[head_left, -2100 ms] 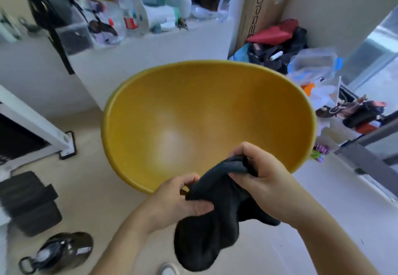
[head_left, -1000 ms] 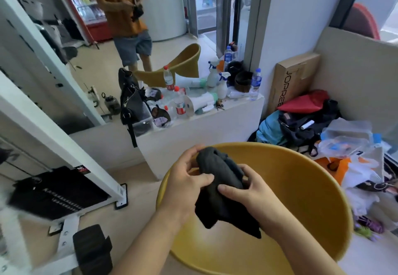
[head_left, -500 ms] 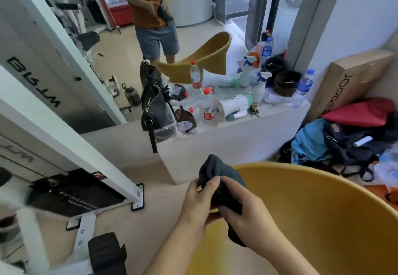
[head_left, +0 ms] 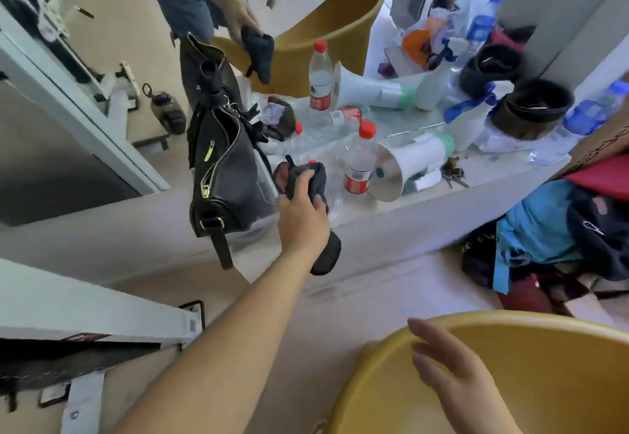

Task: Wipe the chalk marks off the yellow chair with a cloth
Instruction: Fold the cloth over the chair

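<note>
The yellow chair (head_left: pixel 551 386) fills the bottom right, only its rounded shell and rim showing; I see no chalk marks on that part. My left hand (head_left: pixel 301 217) is stretched forward toward the ledge and grips the dark cloth (head_left: pixel 327 255), which bunches above my fingers and hangs below my palm. My right hand (head_left: pixel 452 374) hovers open, fingers straight, just over the chair's near rim and holds nothing.
A white ledge (head_left: pixel 391 226) under a mirror carries a black handbag (head_left: pixel 224 175), water bottles (head_left: pixel 359 161), a megaphone (head_left: pixel 408 164) and spray bottles. Bags and clothes (head_left: pixel 544 239) are piled at the right. A white machine frame (head_left: pixel 85 311) stands at the left.
My right hand has let go of the cloth and dropped to the chair rim. My left hand has carried the cloth forward toward the ledge. The view has tilted up from the seat.
</note>
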`<state>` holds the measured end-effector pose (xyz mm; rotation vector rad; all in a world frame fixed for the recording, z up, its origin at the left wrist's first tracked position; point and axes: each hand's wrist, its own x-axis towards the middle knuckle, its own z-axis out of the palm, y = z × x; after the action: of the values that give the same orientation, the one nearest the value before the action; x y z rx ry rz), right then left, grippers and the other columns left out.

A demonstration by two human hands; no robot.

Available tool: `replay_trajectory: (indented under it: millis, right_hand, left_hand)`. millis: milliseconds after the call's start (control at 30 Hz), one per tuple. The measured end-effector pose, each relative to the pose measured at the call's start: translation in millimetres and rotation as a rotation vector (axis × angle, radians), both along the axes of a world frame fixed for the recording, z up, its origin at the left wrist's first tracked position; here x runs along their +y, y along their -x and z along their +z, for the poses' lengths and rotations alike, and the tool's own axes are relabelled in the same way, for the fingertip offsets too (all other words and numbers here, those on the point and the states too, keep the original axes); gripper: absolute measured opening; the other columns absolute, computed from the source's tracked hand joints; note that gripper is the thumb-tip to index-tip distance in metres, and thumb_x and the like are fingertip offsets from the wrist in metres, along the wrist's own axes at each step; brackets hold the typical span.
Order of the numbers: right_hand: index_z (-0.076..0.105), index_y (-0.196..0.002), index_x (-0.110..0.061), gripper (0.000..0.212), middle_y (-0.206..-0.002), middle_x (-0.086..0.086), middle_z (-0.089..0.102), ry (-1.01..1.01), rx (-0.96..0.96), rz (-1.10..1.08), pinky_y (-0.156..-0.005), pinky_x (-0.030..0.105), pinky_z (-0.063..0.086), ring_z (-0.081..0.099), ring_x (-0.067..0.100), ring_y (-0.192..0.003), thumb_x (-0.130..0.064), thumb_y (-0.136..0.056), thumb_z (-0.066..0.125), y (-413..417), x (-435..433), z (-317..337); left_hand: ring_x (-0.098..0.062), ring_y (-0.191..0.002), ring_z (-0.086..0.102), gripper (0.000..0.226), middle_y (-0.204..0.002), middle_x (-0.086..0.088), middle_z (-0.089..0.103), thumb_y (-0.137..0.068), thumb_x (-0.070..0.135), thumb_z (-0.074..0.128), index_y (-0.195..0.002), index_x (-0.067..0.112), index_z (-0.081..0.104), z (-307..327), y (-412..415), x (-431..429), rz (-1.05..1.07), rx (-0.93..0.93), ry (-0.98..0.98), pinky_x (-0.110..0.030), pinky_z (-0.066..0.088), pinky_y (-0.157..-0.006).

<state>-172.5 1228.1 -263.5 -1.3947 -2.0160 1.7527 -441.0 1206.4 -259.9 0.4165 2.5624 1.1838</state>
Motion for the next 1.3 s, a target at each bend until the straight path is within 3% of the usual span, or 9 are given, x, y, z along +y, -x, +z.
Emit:
replay_trajectory:
  millis: [200,400,533,633,767,867,1033,1200,1300]
  right_hand:
    - [0.067,-0.098,-0.036,0.048,-0.114,0.002,0.068,0.07,-0.129,-0.103,-0.09,0.036,0.049,0.064,0.0,-0.091,0.009,-0.081,0.066,-7.6,20.4,-48.0]
    - [0.047,-0.136,-0.032,0.05,-0.141,-0.004,0.048,-0.064,-0.358,-0.13,-0.104,0.04,0.041,0.045,0.017,-0.129,-0.014,-0.092,0.06,-31.0,60.9,-72.6]
    - [0.031,-0.148,-0.022,0.062,-0.154,0.004,0.032,-0.247,-0.578,-0.001,-0.112,0.037,0.029,0.03,0.023,-0.141,-0.019,-0.093,0.059,-65.0,105.3,-101.1]
    - [0.019,-0.149,-0.035,0.071,-0.155,0.01,0.024,-0.333,-0.708,0.074,-0.101,0.045,0.043,0.041,0.035,-0.132,-0.024,-0.091,0.059,-94.8,135.7,-124.8]
    - [0.016,-0.148,-0.039,0.067,-0.141,0.024,0.033,-0.426,-0.834,-0.016,-0.083,0.044,0.048,0.054,0.043,-0.105,-0.034,-0.094,0.056,-110.3,174.9,-137.2]
    - [0.032,-0.142,-0.028,0.056,-0.12,0.024,0.052,-0.49,-0.806,-0.013,-0.073,0.038,0.04,0.048,0.038,-0.104,-0.037,-0.093,0.057,-104.7,188.6,-140.5]
    - [0.032,-0.143,-0.035,0.055,-0.131,0.02,0.04,-0.443,-0.626,0.012,-0.076,0.037,0.048,0.051,0.029,-0.078,-0.033,-0.094,0.055,-53.4,167.1,-149.4]
    - [0.017,-0.151,-0.036,0.066,-0.147,0.022,0.032,-0.447,-0.449,0.199,-0.089,0.032,0.042,0.051,0.032,-0.118,-0.027,-0.094,0.049,20.7,139.4,-157.0]
    - [0.019,-0.152,-0.032,0.07,-0.157,0.022,0.018,-0.429,-0.329,0.262,-0.099,0.028,0.037,0.033,0.026,-0.14,-0.016,-0.091,0.049,52.5,129.7,-152.3]
  left_hand:
    - [-0.041,-0.141,0.014,0.069,-0.157,-0.022,0.0,-0.093,0.026,0.045,-0.151,0.027,0.007,-62.7,37.1,29.5,-0.242,-0.009,0.385,-0.046,0.019,-0.113]
    - [-0.025,-0.118,0.053,0.036,-0.132,-0.004,0.057,-0.094,0.021,0.044,-0.128,0.02,0.057,-87.0,-72.0,0.3,-0.707,-0.088,0.324,-0.031,0.042,-0.095]
    - [-0.024,-0.118,0.051,0.046,-0.134,-0.002,0.051,-0.093,0.04,0.047,-0.134,0.019,0.044,-118.2,-164.1,-11.0,-0.924,-0.045,0.454,-0.036,0.045,-0.094]
    - [-0.025,-0.119,0.048,0.054,-0.133,-0.003,0.049,-0.094,0.041,0.047,-0.14,0.017,0.03,-135.4,-191.5,1.9,-0.908,0.122,0.625,-0.036,0.045,-0.088]
    - [-0.028,-0.101,0.062,0.026,-0.11,-0.005,0.063,-0.094,0.029,0.052,-0.116,0.017,0.044,-148.3,-191.1,18.6,-0.894,0.303,0.76,-0.032,0.043,-0.068]
    - [-0.028,-0.097,0.064,0.023,-0.103,-0.006,0.066,-0.09,0.024,0.055,-0.11,0.017,0.045,-149.5,-185.4,12.6,-0.943,0.371,0.78,-0.031,0.037,-0.063]
    - [-0.03,-0.099,0.063,0.036,-0.107,-0.008,0.066,-0.092,0.037,0.049,-0.122,0.017,0.044,-145.4,-162.5,-39.5,-0.902,0.376,0.789,-0.034,0.047,-0.074]
    - [-0.034,-0.089,0.063,0.032,-0.093,-0.01,0.068,-0.087,0.039,0.057,-0.111,0.018,0.057,-149.8,-115.7,-86.9,-0.734,0.267,0.715,-0.037,0.053,-0.073]
    - [-0.035,-0.082,0.063,0.027,-0.086,-0.011,0.068,-0.085,0.036,0.061,-0.104,0.016,0.06,-154.5,-80.0,-84.0,-0.656,0.282,0.707,-0.037,0.053,-0.068]
